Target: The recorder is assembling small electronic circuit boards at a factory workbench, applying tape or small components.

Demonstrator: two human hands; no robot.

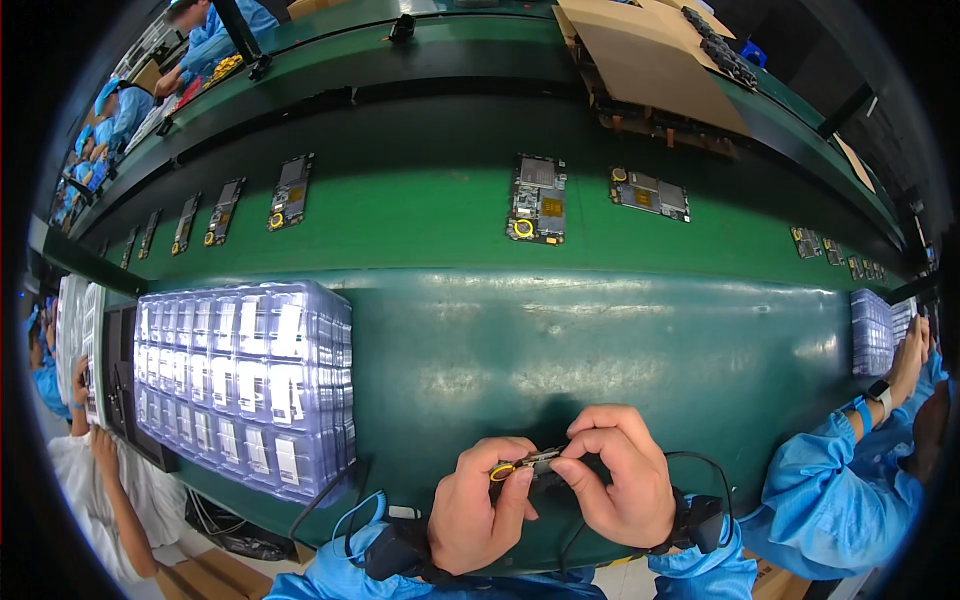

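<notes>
Low over the front of the green worktable, I hold a small circuit board [541, 460] between both hands, tilted nearly edge-on. A yellow-ringed round part [501, 471] shows at its left end. My left hand [484, 503] pinches that end between thumb and fingers. At the other end, the thumb and forefinger of my right hand [622, 481] close on the board's edge. The underside of the board is hidden by my fingers. Dark bands with cables wrap both wrists.
Stacked clear plastic trays [245, 390] with white-labelled parts stand at left. Beyond the table runs a green belt [420, 215] carrying several boards, among them a large upright board [537, 199] and a sideways board [650, 193]. Cardboard [660, 65] lies on the upper shelf. Co-workers sit on both sides.
</notes>
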